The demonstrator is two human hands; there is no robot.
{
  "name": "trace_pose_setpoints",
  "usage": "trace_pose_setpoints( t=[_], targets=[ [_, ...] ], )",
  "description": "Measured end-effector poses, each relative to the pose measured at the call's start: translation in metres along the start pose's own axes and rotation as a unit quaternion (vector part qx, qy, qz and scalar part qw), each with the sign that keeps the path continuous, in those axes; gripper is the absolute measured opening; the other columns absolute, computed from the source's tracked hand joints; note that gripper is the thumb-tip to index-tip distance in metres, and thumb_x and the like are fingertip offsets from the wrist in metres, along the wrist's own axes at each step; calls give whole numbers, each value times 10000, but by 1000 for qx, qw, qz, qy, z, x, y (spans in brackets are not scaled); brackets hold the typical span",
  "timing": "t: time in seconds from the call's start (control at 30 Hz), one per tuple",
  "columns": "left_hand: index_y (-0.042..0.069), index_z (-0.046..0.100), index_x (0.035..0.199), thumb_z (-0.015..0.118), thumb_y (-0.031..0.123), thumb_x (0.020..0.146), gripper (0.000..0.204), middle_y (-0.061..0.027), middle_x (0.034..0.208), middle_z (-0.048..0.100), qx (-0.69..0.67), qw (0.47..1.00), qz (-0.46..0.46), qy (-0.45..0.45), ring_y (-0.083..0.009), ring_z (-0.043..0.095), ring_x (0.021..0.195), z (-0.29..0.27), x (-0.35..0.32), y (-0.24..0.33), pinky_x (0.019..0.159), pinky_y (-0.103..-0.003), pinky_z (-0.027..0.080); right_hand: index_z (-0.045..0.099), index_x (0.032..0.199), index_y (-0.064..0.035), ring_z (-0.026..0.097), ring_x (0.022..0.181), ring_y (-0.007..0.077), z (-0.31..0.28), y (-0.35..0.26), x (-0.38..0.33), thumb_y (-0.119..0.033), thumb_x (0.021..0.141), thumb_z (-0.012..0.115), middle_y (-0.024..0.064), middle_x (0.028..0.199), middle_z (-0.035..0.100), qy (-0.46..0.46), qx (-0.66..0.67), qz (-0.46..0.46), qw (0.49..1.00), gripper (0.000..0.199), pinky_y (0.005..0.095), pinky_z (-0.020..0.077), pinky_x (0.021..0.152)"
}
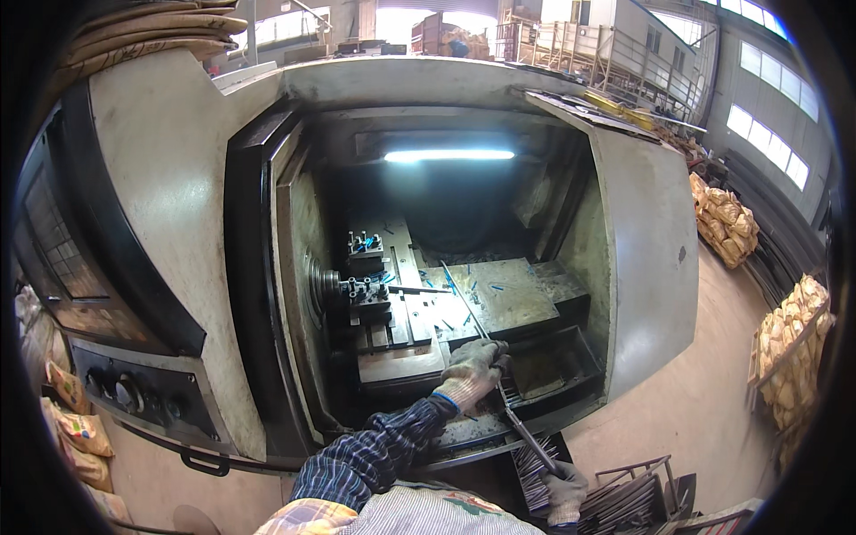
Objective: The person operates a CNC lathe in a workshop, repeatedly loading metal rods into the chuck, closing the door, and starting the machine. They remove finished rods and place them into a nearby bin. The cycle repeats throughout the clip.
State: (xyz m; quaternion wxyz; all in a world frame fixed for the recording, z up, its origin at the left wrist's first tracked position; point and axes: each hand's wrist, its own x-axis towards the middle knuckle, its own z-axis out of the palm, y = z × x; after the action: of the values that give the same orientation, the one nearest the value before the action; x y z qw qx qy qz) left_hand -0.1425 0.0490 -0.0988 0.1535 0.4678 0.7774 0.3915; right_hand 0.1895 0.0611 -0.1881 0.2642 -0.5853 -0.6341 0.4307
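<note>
My left hand (475, 370), in a pale knit work glove, is closed around a long metal rod (530, 437) at the front of the lathe's opening. The thin far end of the rod reaches over the machine bed, and its near part looks thicker. Low on the right, my gloved right hand (563, 492) grips the near end. Ahead of my left hand lies the flat metal bed (508, 290), strewn with blue chips. Left of it are the chuck (319, 285) and two bolted tool holders (366, 294), one with a dark bar sticking out to the right.
A lamp (449, 156) lights the cabinet inside. A control panel (134, 392) with knobs is at the left. Below my right hand, bundled thin rods (629, 508) sit in a metal rack. Filled sacks (794, 343) stand at the right, and more sacks (85, 432) at the left.
</note>
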Motion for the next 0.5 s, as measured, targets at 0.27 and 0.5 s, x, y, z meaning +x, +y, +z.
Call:
trace_pose_setpoints(
  t=[0.27,0.5],
  targets=[
    [188,528,1463,493,586,977,629,-161,1442,542,343,929,-135,41,-344,474,1367,-19,81,-63,1133,-578,330,767,992,12,667,740,109,1,0,11,-58,721,852,41,838,751,-25,3,20,1000,292,268,545,719],
    [142,547,1420,448,290,1002,454,-156,1427,544,377,905,-188,-55,-336,522,1338,-34,74,-131,1064,-553,420,787,985,-11,658,723,103,-1,10,17,-82,727,856,30,805,750,-18,29,-4,999,276,281,543,716]
  ],
)
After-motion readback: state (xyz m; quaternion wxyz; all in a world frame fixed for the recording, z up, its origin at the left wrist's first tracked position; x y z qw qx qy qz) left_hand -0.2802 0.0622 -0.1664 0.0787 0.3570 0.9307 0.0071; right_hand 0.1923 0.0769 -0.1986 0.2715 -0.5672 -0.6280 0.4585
